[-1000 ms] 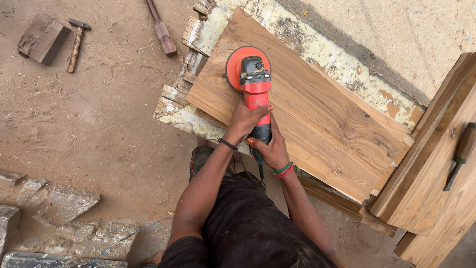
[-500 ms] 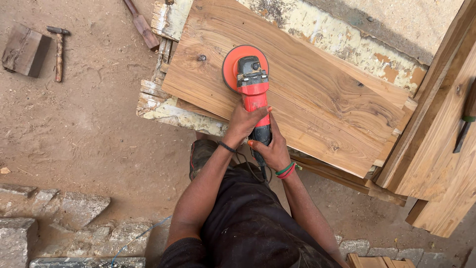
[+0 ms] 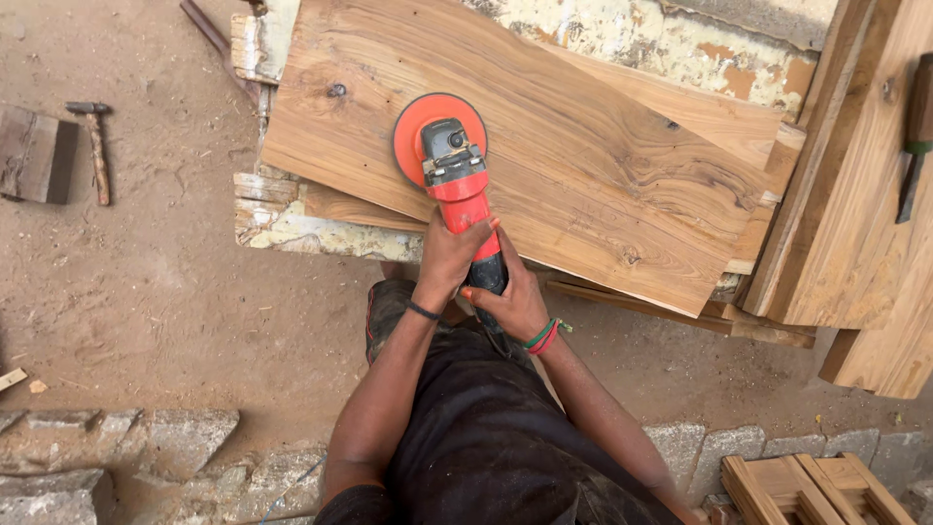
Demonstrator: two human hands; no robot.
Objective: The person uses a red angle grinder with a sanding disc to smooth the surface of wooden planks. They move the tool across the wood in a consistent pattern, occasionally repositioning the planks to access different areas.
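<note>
Round red sander (image 3: 442, 146) on grainy plank (image 3: 603, 156)

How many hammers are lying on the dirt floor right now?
1. A wooden-handled hammer with a dark metal head lies on the dirt at far left, just right of a dark wooden block. Others may be hidden outside the view.
</note>
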